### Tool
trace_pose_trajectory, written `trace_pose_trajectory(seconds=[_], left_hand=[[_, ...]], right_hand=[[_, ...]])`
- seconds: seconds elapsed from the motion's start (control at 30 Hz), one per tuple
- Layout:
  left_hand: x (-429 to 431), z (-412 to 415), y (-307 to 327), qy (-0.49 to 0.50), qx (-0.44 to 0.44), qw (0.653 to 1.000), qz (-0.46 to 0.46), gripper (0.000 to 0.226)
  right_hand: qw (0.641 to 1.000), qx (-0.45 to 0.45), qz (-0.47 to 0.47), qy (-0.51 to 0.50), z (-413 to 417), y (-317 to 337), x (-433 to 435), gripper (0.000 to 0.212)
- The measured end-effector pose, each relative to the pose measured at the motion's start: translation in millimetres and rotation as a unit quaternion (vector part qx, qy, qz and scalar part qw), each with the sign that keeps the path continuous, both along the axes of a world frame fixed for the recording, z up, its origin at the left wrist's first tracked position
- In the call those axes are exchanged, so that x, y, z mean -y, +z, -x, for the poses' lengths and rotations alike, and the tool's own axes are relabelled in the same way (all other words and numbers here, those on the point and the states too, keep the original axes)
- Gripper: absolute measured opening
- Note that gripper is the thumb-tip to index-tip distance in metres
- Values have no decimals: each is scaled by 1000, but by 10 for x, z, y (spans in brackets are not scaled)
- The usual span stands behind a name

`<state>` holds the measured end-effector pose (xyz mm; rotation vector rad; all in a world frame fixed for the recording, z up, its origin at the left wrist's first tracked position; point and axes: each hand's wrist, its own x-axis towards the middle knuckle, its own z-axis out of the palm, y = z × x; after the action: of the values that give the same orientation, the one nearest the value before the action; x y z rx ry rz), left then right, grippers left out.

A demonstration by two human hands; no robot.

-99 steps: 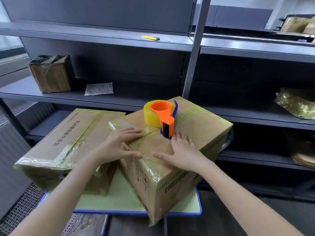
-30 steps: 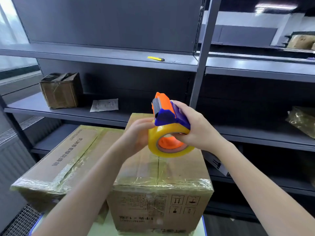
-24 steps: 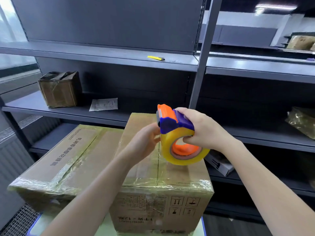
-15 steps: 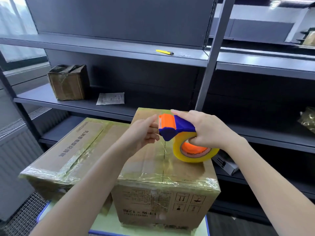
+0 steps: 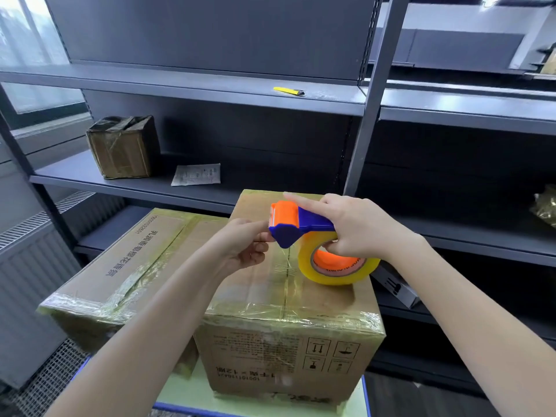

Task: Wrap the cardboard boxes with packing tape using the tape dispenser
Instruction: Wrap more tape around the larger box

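1. Dark grey sheet-metal shelving unit (image 5: 370, 130): smooth flat shelves on perforated uprights, standing behind the work area.

2. Cardboard boxes, count three, all brown corrugated board wrapped in glossy, wrinkled, yellowish film.
- Wide flat cardboard box (image 5: 126, 260): lies toward the left edge of the pale green tabletop with a blue rim (image 5: 177, 392). Printed text runs along its top.
- Cube-shaped cardboard box (image 5: 270, 341): stands at the near right corner of the tabletop, touching the flat box. Handling symbols are printed on its near face.
- Small dark-taped cardboard box (image 5: 123, 149): sits on the middle shelf, toward its left end.

3. Hands, count two, both bare.
- Right hand (image 5: 355, 227): its grip is clamped on the dispenser. The fingers curl into the roll core and the forefinger lies straight along the top.
- Left hand (image 5: 240, 248): thumb and forefinger are pinched together against the dispenser's blue nose, just below the toothed edge. Whether film lies between them cannot be told.

4. Orange and blue plastic tape dispenser (image 5: 288, 221), count one: carries one roll of yellowish translucent tape (image 5: 334, 276). It is held over the top of the cube-shaped box, toward the right edge. Whether the roll touches the box cannot be told.

5. Printed paper sheet (image 5: 197, 175), count one: lies flat on the middle shelf.

6. Slim yellow utility knife (image 5: 288, 91), count one: lies on the upper shelf.
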<state>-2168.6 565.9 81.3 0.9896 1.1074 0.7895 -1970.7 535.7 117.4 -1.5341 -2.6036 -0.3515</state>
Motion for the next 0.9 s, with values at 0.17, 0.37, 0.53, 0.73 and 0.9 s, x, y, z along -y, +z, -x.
trace_pose_trajectory(seconds=[0.17, 0.37, 0.53, 0.73, 0.9], left_hand=[[23, 52, -20, 33, -38, 995, -89, 33], [271, 346, -53, 25, -31, 994, -104, 25], [510, 599, -172, 79, -37, 992, -94, 21], [673, 1386, -422, 139, -70, 985, -73, 14], [601, 1422, -676, 68, -148, 983, -87, 11]], right_hand=[[999, 32, -7, 25, 78, 37, -12, 83], [995, 43, 72, 51, 224, 153, 135, 85], [989, 48, 110, 87, 417, 255, 354, 86], [983, 98, 149, 52, 353, 292, 560, 85], [979, 148, 137, 12, 482, 255, 662, 79]])
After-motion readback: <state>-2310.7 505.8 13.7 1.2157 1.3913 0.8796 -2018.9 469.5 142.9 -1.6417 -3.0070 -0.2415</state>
